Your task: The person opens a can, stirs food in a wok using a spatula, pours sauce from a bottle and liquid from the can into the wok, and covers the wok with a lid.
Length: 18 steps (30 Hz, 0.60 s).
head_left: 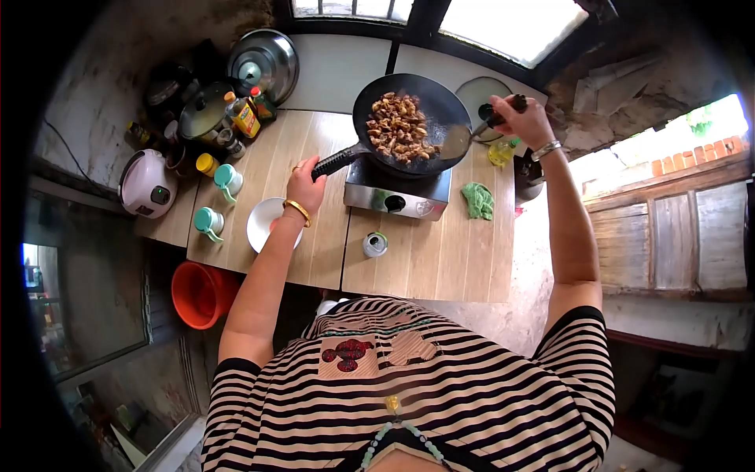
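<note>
My left hand (305,189) is closed around the black handle of a dark wok (439,110). The wok sits on a silver single-burner stove (397,197). Browned chunks of food, perhaps meat (399,128), fill its left and middle part. In my right hand (521,122) is the dark handle of a spatula (456,143); its metal blade rests inside the wok at the right, beside the food. A white bowl (263,224) stands below my left wrist, partly hidden by my forearm, with something reddish in it.
Near the table's front stands an open can (375,244). A green cloth (477,201) lies right of the stove, an oil bottle (502,152) behind it. Two lidded jars (228,179), sauce bottles (242,116) and a pink rice cooker (148,183) line the left. A red bucket (200,295) is below.
</note>
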Each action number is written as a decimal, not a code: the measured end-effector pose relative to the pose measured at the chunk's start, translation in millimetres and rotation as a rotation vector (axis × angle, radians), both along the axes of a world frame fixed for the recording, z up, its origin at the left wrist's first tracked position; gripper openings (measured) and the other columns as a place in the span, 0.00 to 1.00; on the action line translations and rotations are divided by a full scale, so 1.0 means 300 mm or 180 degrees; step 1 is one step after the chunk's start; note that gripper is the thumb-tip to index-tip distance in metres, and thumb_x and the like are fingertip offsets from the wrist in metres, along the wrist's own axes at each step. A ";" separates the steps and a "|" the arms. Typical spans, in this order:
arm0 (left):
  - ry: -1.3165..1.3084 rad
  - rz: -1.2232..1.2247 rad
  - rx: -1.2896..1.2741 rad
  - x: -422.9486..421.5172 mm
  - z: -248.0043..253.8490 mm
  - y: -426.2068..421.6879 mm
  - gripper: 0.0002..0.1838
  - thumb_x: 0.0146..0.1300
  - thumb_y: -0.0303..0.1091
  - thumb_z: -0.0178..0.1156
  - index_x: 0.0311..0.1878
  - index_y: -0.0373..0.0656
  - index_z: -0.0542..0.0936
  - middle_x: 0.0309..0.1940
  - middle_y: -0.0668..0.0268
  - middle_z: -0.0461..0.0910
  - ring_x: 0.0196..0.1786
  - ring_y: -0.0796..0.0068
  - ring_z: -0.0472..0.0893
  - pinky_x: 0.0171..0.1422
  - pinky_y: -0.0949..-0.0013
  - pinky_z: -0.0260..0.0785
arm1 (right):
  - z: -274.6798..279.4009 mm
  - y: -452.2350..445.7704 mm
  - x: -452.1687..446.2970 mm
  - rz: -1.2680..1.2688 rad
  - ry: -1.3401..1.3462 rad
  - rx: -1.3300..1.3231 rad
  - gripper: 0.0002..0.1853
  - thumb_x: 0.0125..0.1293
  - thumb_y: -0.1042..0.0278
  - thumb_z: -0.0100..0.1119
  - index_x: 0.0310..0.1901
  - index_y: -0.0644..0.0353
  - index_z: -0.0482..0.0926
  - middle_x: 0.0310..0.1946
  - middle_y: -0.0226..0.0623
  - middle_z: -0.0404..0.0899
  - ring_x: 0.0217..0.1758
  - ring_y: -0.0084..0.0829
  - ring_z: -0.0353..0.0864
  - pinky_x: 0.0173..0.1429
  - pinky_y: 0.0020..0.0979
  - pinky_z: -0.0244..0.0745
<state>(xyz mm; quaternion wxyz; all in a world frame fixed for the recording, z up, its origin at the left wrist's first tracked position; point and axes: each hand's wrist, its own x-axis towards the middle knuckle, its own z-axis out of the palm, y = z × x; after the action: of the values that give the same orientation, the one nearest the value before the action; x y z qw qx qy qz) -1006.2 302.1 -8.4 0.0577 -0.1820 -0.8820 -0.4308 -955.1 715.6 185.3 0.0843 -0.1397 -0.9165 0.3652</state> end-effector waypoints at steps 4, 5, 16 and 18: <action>-0.0028 0.0053 -0.0046 0.013 0.015 0.010 0.22 0.54 0.26 0.61 0.55 0.34 0.77 0.46 0.51 0.79 0.49 0.53 0.79 0.57 0.62 0.71 | -0.084 0.053 -0.031 -0.0153 -0.0398 -0.1198 0.22 0.65 0.51 0.63 0.29 0.68 0.82 0.23 0.39 0.82 0.24 0.28 0.85 0.27 0.27 0.83; -0.0030 0.0066 -0.0043 0.015 0.016 0.010 0.22 0.54 0.26 0.61 0.55 0.34 0.77 0.46 0.51 0.79 0.49 0.53 0.79 0.57 0.62 0.71 | -0.153 0.035 -0.042 -0.0398 -0.0401 -0.1653 0.20 0.65 0.53 0.64 0.31 0.66 0.82 0.26 0.38 0.83 0.25 0.29 0.85 0.29 0.28 0.84; -0.0087 -0.0041 -0.0152 0.009 0.027 -0.006 0.23 0.55 0.27 0.62 0.56 0.34 0.76 0.48 0.50 0.78 0.52 0.51 0.78 0.59 0.60 0.70 | -0.234 0.026 0.015 -0.1049 0.0544 -0.3268 0.29 0.65 0.42 0.58 0.39 0.70 0.80 0.32 0.50 0.84 0.32 0.39 0.87 0.36 0.30 0.86; -0.0087 0.0011 -0.0123 0.008 0.018 -0.002 0.23 0.54 0.28 0.63 0.55 0.34 0.76 0.47 0.50 0.79 0.52 0.51 0.78 0.58 0.62 0.70 | -0.193 0.003 0.057 -0.0818 0.0257 -0.3064 0.30 0.65 0.41 0.58 0.40 0.70 0.80 0.33 0.50 0.84 0.33 0.39 0.88 0.38 0.29 0.86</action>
<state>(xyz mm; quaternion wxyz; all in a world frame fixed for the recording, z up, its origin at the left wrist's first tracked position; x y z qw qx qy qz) -1003.7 301.6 -3.0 0.0430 -0.1756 -0.8912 -0.4161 -938.0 716.5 127.5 0.0900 -0.2604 -0.6154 0.7385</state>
